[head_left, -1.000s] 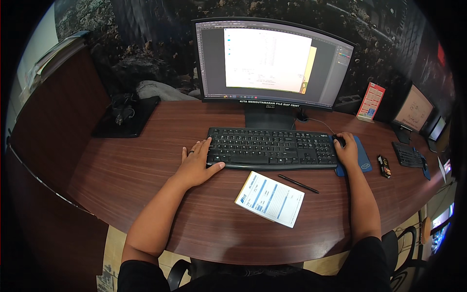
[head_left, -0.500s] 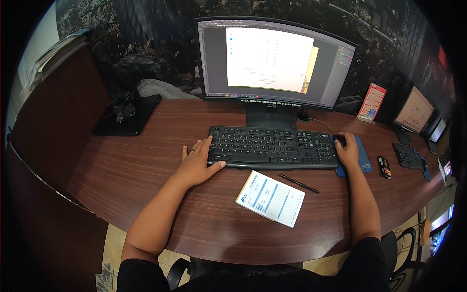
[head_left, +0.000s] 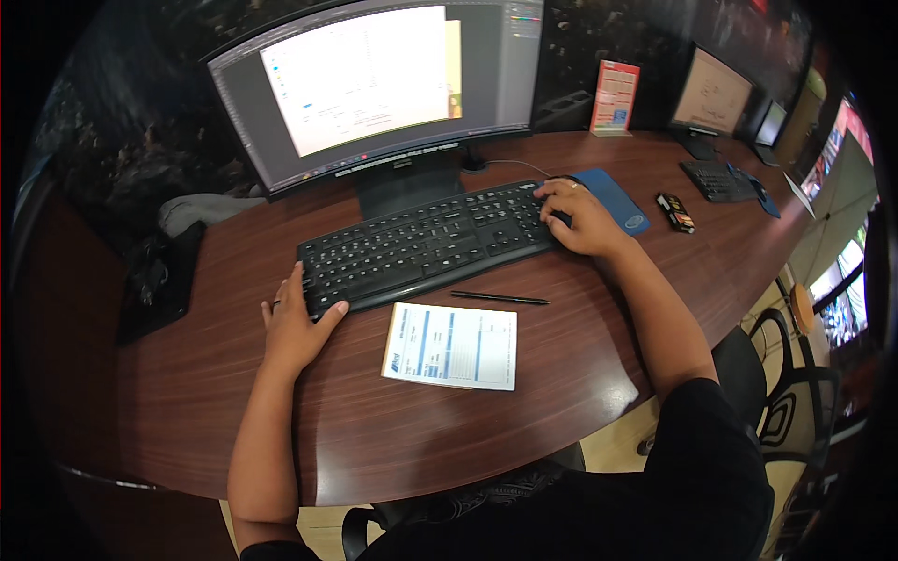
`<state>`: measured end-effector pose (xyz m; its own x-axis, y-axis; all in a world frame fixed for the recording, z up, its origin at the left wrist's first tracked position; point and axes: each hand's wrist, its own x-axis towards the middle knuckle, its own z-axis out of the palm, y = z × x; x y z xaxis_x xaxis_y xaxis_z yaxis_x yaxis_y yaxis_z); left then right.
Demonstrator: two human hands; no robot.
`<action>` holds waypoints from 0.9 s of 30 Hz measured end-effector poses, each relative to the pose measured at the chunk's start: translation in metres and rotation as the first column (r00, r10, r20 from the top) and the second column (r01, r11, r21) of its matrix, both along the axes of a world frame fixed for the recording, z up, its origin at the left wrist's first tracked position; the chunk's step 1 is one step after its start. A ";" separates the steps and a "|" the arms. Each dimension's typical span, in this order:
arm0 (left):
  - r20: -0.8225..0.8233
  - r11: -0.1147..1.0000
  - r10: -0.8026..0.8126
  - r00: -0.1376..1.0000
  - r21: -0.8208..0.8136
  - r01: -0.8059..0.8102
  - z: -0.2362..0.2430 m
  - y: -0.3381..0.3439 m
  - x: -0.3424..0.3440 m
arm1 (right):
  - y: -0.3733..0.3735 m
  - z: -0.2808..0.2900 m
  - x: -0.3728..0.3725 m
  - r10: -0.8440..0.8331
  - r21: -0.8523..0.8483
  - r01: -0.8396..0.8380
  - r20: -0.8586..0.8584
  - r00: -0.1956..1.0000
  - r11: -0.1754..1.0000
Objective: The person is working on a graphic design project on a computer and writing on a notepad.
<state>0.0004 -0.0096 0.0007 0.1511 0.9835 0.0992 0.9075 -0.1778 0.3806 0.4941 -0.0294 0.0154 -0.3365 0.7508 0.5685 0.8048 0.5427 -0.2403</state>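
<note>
left hand (head_left: 295, 332) is resting at the left end of the black keyboard (head_left: 426, 245), fingers spread, thumb lying by the front corner, gripping nothing. right hand (head_left: 585, 220) is reaching over the keyboard's right end, fingers bending loosely onto the number keys, thumb standing apart, not clasping anything visible. keyboard is sitting on the brown tabletop (head_left: 393, 439) in front of the lit monitor (head_left: 505, 84), which is showing a white page. blue mouse pad (head_left: 613, 198) is lying just beyond the right hand; can't make out a mouse clearly. form pad (head_left: 449, 346) and black pen (head_left: 499, 297) are lying untouched in front of the keyboard. step in hand is looking like key entry; whether a key is being pressed, can't tell. next press is likely calling for a light fingertip, left hand keeping its place.
</note>
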 end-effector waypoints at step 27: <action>-0.040 0.999 -0.052 0.998 -0.014 0.052 0.003 -0.006 -0.001 | 0.005 -0.002 0.003 -0.071 -0.075 0.068 -0.032 0.997 0.995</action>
